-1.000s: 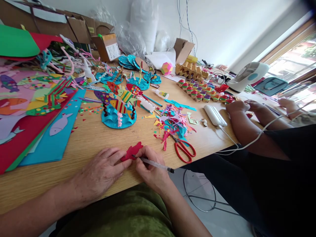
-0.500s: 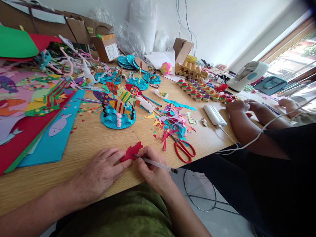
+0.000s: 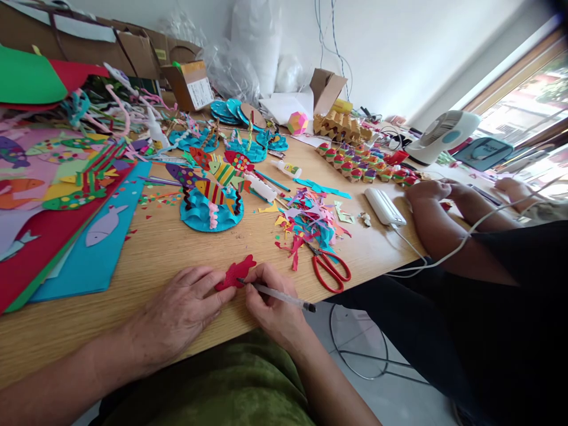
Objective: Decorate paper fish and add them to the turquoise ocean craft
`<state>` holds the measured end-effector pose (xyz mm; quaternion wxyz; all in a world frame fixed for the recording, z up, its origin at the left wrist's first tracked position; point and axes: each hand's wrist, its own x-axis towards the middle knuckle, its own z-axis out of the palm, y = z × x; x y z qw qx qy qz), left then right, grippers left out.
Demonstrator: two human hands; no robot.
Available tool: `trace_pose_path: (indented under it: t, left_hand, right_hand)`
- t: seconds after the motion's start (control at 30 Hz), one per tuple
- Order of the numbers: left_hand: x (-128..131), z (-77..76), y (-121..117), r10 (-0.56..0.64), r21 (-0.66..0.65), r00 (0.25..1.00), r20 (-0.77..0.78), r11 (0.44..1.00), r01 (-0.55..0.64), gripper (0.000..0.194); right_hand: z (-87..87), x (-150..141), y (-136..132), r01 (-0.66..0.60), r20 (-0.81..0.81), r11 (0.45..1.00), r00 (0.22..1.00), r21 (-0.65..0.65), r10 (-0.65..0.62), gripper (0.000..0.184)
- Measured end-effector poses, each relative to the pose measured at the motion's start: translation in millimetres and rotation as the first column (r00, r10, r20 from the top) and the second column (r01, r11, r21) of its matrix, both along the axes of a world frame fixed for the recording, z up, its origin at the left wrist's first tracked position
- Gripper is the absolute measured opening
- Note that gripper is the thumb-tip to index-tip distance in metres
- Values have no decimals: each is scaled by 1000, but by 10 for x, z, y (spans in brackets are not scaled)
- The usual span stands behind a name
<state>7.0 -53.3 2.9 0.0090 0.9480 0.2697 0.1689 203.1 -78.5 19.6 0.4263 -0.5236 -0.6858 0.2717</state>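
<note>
While apparently pen-tipped, right hand (image 3: 270,302) curled beside red cutout (image 3: 235,273).

1. We cannot see the pen (image 3: 277,294) tip, hidden behind the right hand (image 3: 270,302)
2. The left hand (image 3: 177,310) covers part of the red cutout (image 3: 235,273)
3. The co-worker's far hand (image 3: 510,188) is blurred

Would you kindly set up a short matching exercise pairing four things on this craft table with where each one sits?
Things:
1. red fish cutout
2. pen
3. red scissors
4. white power bank

Places:
A. gripped in the right hand
B. beside the paper scraps
C. under the left hand fingertips
D. near the co-worker's arm

Pairs: 1-C, 2-A, 3-B, 4-D
</note>
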Motion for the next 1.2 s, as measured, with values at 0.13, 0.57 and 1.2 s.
trace_pose_path:
  t: [0.13,0.57,1.2]
  left_hand:
    - [5,6,2,0,-4,1000,6,1000,0,31]
    - [-10,-19,3,4,-20,1000,4,1000,-4,34]
    - [2,24,-1,16,-51,1000,-12,999,-17,35]
  right_hand:
    - [1,1,8,-5,23,1000,1000,-3,5,12]
    - [-16,4,12,-6,5,1000,1000,9,6,12]
    - [20,34,6,24,10,998,1000,-57,-24,9]
